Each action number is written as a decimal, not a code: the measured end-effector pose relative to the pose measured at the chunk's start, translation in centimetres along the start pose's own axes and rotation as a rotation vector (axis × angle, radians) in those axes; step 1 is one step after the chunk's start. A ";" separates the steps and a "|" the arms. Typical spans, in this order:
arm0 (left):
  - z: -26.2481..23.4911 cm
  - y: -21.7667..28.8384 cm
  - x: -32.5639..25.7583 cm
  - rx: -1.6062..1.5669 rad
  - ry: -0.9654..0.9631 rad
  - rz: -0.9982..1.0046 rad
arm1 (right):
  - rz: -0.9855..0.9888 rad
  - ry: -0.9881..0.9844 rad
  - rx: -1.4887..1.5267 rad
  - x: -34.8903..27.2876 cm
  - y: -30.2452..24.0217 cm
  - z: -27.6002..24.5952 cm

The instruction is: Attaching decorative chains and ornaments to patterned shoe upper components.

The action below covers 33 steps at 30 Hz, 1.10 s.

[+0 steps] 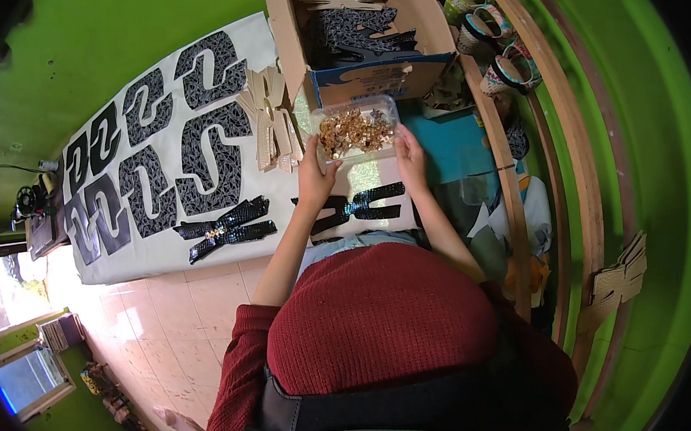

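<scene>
Head view: we hold the clear tub [356,131] of gold trinkets before the cardboard box [368,78], left hand [313,178] and right hand [410,159] clasping its near edge; we should keep it level, above the black bow piece [358,207].

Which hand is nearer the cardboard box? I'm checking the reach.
Right. The right hand sits at the clear tray's right end, just below the cardboard box. The left hand is at the tray's lower left corner, farther from it.
</scene>
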<state>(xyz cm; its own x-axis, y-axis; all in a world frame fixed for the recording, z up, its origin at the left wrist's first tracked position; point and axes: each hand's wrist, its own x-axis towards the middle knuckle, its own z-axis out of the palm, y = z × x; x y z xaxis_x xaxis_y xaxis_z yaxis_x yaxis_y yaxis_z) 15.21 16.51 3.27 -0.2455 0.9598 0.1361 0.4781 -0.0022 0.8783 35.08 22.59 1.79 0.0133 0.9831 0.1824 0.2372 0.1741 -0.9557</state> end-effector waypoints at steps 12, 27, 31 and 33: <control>-0.3 3.8 -0.6 0.278 -0.059 0.148 | -0.357 -0.139 -0.702 2.4 -6.7 0.4; 0.5 5.5 1.9 0.511 -0.101 0.228 | 0.058 -0.436 -0.214 8.3 -4.7 -0.6; 0.4 5.7 3.6 0.410 0.022 0.273 | -0.059 -0.519 -0.116 8.7 -6.0 -1.1; 0.6 5.6 4.4 0.372 0.027 0.340 | -0.121 -0.576 -0.133 8.5 -6.9 -1.0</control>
<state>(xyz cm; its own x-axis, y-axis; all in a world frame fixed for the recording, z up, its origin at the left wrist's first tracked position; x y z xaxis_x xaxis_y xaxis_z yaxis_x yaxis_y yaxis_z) 17.30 20.84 8.53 -0.0437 0.9145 0.4022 0.8017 -0.2082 0.5603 34.57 29.69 10.17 -0.5406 0.8355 0.0986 0.3239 0.3149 -0.8922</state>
